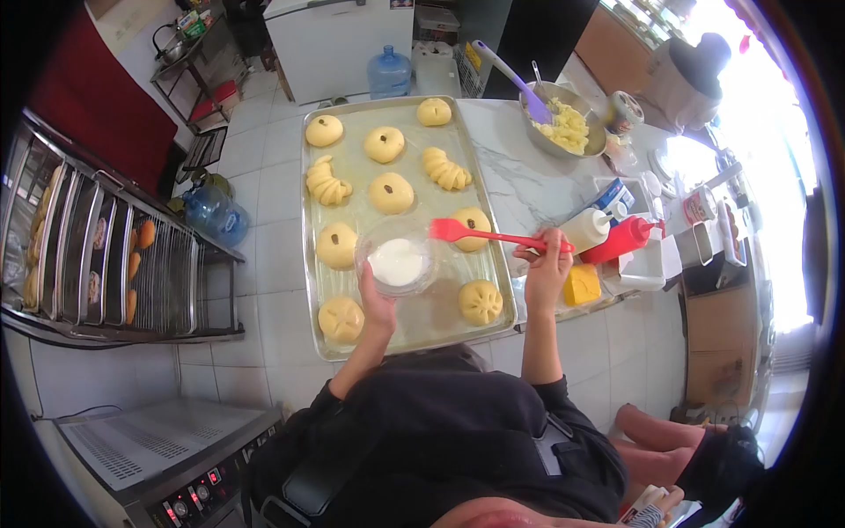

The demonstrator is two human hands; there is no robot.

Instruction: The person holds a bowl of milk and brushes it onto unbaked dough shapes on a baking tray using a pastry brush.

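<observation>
A large metal tray (414, 326) holds several pale dough pieces, some round with a dark spot, others ridged or cut on top. Over its middle, my left hand (378, 302) holds a clear bowl (396, 261) with white liquid inside. My right hand (546, 260), beyond the tray's right edge, is closed on the handle of a red brush (493, 236). The brush's bristles are just right of the bowl, above a round dough piece (472, 227).
Right of the tray stand a metal bowl (591, 141) with yellow filling, a cream bottle (585, 229), a red bottle (620, 239) and a yellow block (582, 285). A tray rack (176, 290) is at left, an oven (158, 449) at lower left. Someone's bare legs (656, 440) show at lower right.
</observation>
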